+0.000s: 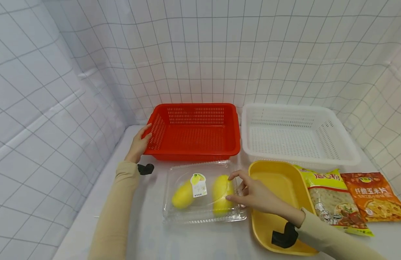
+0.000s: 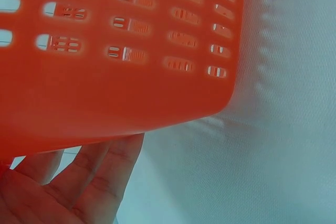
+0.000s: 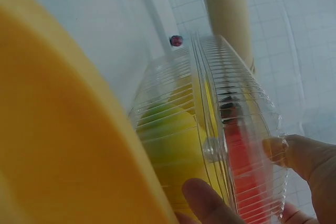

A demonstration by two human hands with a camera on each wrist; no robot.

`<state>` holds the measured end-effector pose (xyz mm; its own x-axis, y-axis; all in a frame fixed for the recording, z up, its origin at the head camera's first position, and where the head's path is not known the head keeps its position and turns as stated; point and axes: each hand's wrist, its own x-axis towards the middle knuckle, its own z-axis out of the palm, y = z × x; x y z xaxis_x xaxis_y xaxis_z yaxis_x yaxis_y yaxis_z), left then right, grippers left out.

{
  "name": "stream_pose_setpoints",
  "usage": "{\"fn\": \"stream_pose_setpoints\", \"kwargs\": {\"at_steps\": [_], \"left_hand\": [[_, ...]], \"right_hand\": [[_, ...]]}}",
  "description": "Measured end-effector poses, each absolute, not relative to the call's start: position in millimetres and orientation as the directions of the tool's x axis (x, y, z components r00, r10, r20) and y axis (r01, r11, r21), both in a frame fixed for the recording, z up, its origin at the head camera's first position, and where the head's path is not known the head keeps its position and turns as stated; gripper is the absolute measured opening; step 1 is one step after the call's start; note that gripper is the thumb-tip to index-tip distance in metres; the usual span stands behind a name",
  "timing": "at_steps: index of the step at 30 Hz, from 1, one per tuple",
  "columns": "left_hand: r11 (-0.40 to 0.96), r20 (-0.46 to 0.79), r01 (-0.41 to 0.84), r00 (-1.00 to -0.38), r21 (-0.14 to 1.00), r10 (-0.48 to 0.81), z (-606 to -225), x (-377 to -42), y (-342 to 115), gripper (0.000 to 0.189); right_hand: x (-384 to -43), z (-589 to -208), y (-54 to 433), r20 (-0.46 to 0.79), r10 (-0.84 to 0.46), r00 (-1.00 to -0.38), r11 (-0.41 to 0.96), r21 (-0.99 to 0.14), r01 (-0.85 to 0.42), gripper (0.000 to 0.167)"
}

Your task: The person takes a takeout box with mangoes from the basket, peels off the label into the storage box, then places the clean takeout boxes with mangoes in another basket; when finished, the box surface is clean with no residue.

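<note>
Red perforated plastic is forming the basket (image 1: 190, 157), whose left rim the left hand (image 1: 138, 143) is gripping, its fingertips hiding behind the wall in the left wrist view. Before this basket, the clear ribbed box (image 1: 203, 207) is lying, and the right hand (image 1: 256, 194) is holding its right end with bent fingers. Two smooth oval fruits (image 1: 182, 196) are showing through, the sticker (image 1: 199, 188) partly covering one.

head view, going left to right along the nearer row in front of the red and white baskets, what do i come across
clear container with yellow fruit → yellow tray → yellow-topped food bag → red-orange snack bag
</note>
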<state>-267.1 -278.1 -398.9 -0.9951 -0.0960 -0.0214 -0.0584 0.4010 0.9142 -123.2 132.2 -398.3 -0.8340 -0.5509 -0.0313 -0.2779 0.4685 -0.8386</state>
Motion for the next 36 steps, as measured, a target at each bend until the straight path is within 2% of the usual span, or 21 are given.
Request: {"fn": "stream_pose_setpoints", "kwargs": {"at_steps": [7, 12, 19, 23, 28, 33, 36], "left_hand": [[0.396, -0.020, -0.057, -0.995, 0.916, -0.097, -399, -266, -277, 0.050], [0.386, -0.028, -0.065, -0.994, 0.920, -0.101, -399, -267, -277, 0.050], [0.421, 0.001, -0.046, -0.994, 0.906, -0.110, -401, -269, -279, 0.050], [0.509, 0.131, 0.029, -0.977, 0.860, -0.167, -404, -269, -279, 0.048], [0.607, 0.384, 0.179, -0.895, 0.774, -0.226, -401, -251, -273, 0.043], [0.647, 0.633, 0.411, -0.760, 0.642, -0.146, -386, -211, -262, 0.031], [0.642, 0.689, 0.500, -0.722, 0.582, -0.061, -377, -182, -252, 0.025]], "right_hand": [[-123, -401, 125, -0.059, -0.579, -0.813, 0.495, -0.818, -0.292, 0.051], [-121, -399, 124, -0.129, -0.599, -0.790, 0.527, -0.806, -0.268, 0.051], [-123, -393, 121, -0.168, -0.595, -0.786, 0.574, -0.774, -0.269, 0.050], [-126, -393, 119, -0.169, -0.595, -0.786, 0.579, -0.768, -0.273, 0.048], [-127, -395, 117, -0.177, -0.594, -0.784, 0.580, -0.770, -0.265, 0.046], [-126, -394, 116, -0.177, -0.592, -0.786, 0.568, -0.784, -0.251, 0.042], [-126, -393, 117, -0.165, -0.588, -0.792, 0.573, -0.777, -0.263, 0.040]]}}
